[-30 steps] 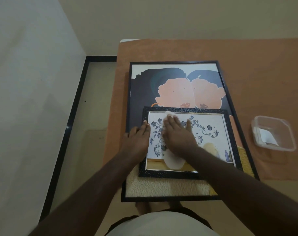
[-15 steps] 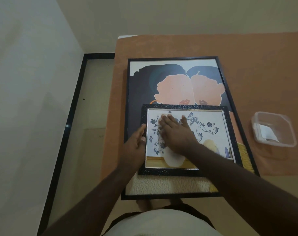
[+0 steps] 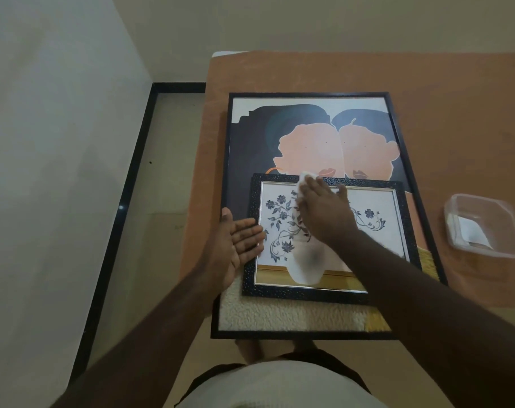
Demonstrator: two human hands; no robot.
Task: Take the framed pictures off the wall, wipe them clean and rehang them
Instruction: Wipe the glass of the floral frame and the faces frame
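A small floral picture [image 3: 327,240] in a black textured frame is lying flat at the centre of the frame, its long axis running left to right; the printed vase is standing with its base toward the lower edge and its blooms reaching toward the top. It is resting on the lower half of a large portrait picture [image 3: 312,136] in a thin black frame, whose long axis is running from the bottom of the frame toward the top, the two painted heads sitting at its far end. The large picture is lying on an orange-covered surface [image 3: 456,113] that is filling the upper right, and its near end is overhanging the surface's near edge.

The right hand [image 3: 324,213] is pressing a white wipe [image 3: 305,179] against the upper edge of the small picture; its fingers are lying flat and spread, pointing toward the upper left, with the wipe showing beyond the fingertips. This grip is released, flat rather than curled. The left hand [image 3: 235,245] is turned palm up at the small picture's left side, its fingers straight and pointing right, their tips lying over the left frame rail; this grip is also released, grasping nothing.

A clear plastic container [image 3: 483,225] is sitting on the surface at the right edge, well apart from both pictures, with something white inside.
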